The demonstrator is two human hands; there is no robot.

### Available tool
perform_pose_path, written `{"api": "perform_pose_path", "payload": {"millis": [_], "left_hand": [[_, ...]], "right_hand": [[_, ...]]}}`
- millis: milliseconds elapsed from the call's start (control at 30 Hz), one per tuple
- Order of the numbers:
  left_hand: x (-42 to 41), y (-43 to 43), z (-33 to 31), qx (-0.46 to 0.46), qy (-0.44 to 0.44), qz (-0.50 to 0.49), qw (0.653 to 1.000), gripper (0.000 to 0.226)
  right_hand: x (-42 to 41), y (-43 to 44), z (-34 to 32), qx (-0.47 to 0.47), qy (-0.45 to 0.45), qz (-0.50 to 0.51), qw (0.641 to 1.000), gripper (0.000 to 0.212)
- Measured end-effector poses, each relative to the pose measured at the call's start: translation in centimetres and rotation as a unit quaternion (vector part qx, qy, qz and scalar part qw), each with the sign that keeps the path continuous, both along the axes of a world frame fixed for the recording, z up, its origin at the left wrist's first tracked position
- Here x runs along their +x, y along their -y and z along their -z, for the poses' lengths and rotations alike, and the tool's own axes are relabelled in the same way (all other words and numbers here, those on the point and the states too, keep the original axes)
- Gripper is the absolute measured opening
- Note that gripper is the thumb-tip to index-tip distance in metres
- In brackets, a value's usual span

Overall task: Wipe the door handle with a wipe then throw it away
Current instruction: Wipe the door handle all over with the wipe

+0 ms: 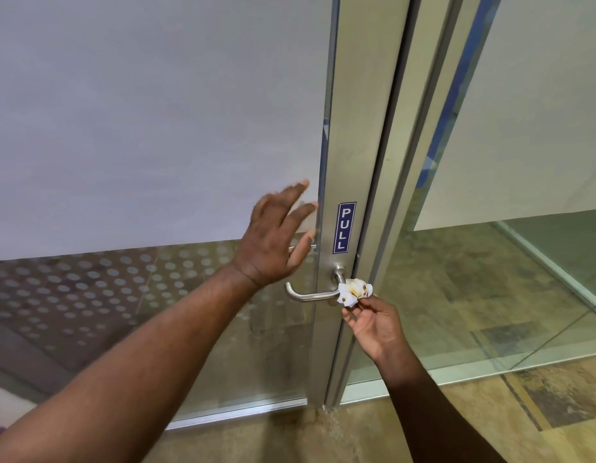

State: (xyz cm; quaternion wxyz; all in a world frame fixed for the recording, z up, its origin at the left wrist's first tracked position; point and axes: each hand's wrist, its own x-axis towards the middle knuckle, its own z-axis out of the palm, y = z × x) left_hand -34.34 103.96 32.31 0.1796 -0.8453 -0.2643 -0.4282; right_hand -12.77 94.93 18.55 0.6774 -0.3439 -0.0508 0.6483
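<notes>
A silver lever door handle (pixel 306 295) sticks out from the metal stile of a glass door, below a blue PULL sign (pixel 344 227). My right hand (pixel 373 324) pinches a crumpled white wipe (pixel 354 291) with brown stains, pressed against the handle's right end near its pivot. My left hand (pixel 276 237) is spread flat with fingers apart against the frosted glass, just above and left of the handle, holding nothing.
The door's metal frame (pixel 363 128) runs upward beside a fixed glass panel (pixel 490 162) on the right. Frosted film covers the upper glass; a dotted band lies lower left. Tan patterned floor (pixel 423 412) spreads below.
</notes>
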Motion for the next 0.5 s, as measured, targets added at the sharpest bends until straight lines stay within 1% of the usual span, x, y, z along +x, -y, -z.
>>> {"api": "perform_pose_path", "payload": {"millis": [67, 133, 200, 233, 300, 367, 433, 467, 500], "left_hand": [[1.4, 1.9, 1.9, -0.054, 0.013, 0.025, 0.998, 0.028], [2.5, 3.7, 3.2, -0.124, 0.03, 0.026, 0.992, 0.021], [3.2, 4.9, 4.0, -0.208, 0.05, 0.021, 0.977, 0.02], [3.5, 5.3, 4.3, -0.264, 0.056, 0.017, 0.963, 0.019], [3.9, 5.7, 4.5, -0.382, 0.077, 0.017, 0.921, 0.019], [4.4, 5.9, 4.7, -0.48, 0.126, 0.029, 0.868, 0.02], [4.9, 5.9, 4.7, -0.543, 0.181, 0.042, 0.819, 0.02], [5.1, 5.8, 4.6, -0.56, 0.204, 0.045, 0.802, 0.018], [5.2, 5.8, 4.4, -0.571, 0.224, 0.045, 0.789, 0.015]], "right_hand": [[0.1, 0.2, -0.7, 0.043, 0.0, -0.013, 0.999, 0.034], [0.1, 0.5, -1.7, 0.083, 0.016, -0.024, 0.996, 0.036], [0.0, 0.5, -2.7, 0.106, 0.058, -0.019, 0.992, 0.031], [-0.1, 0.5, -3.2, 0.111, 0.091, -0.011, 0.99, 0.028], [-0.3, 0.4, -4.1, 0.114, 0.169, 0.0, 0.979, 0.024], [-0.6, 0.3, -5.0, 0.11, 0.243, 0.008, 0.964, 0.028], [-1.1, 0.2, -5.9, 0.112, 0.296, 0.02, 0.948, 0.038], [-1.3, 0.2, -6.3, 0.115, 0.314, 0.027, 0.942, 0.041], [-1.4, 0.1, -6.6, 0.119, 0.325, 0.033, 0.938, 0.04]]}}
